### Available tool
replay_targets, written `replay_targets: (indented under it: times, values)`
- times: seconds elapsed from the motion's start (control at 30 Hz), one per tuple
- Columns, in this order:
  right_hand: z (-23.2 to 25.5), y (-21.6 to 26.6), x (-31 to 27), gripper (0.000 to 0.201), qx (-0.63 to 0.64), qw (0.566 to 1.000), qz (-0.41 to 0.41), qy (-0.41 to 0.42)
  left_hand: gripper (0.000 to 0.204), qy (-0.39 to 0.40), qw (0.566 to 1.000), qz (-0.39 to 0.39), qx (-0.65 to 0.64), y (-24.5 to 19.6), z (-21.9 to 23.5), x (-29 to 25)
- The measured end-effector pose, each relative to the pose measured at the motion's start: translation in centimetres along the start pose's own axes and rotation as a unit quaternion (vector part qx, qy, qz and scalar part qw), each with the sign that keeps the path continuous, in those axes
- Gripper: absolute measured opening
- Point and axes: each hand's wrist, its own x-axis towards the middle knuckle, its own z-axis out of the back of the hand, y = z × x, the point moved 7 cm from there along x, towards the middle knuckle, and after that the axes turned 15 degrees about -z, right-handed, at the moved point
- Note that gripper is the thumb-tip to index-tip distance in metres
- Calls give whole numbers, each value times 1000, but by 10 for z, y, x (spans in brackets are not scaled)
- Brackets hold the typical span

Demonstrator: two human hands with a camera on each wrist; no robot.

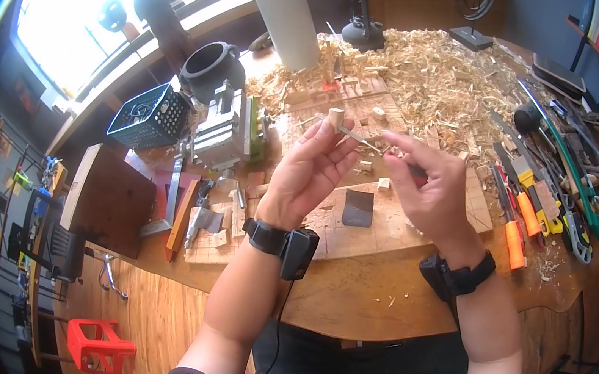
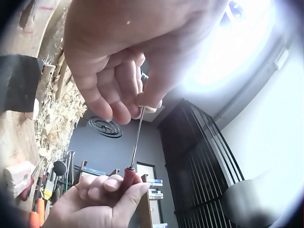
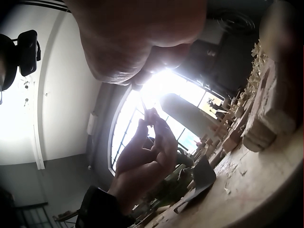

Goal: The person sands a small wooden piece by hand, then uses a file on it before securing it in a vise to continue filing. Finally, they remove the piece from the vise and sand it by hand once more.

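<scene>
My left hand (image 1: 306, 176), palm up, pinches a small round wooden piece (image 1: 335, 118) between thumb and fingers, above the bench. Facing it, my right hand (image 1: 433, 192) grips a slim tool by its red handle (image 2: 128, 179). The tool's thin metal shaft (image 2: 137, 142) runs across to the wooden piece, its end right at the wood by the left fingertips. Left fingers hide part of the piece in the left wrist view. Below the hands, a dark square sheet like sandpaper (image 1: 358, 209) lies on a pale wooden board (image 1: 292, 238).
Wood shavings (image 1: 438, 72) are heaped at the back. Orange-handled tools (image 1: 515, 244) and others lie at the right. At the left stand a metal vise (image 1: 226, 135), a green crate (image 1: 149, 116), a dark pot (image 1: 212, 71) and a wooden box (image 1: 110, 199). Small wood blocks (image 1: 384, 184) dot the board.
</scene>
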Motion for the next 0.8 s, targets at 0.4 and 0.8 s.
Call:
replay_targets:
  times: [0.4, 0.8]
  values:
    - [-14, -15, 1, 24, 16, 999, 21, 38, 18, 2, 1000, 2, 16, 5, 12, 5]
    - [-11, -23, 5, 22, 9, 995, -70, 73, 17, 12, 1000, 2, 21, 8, 12, 6]
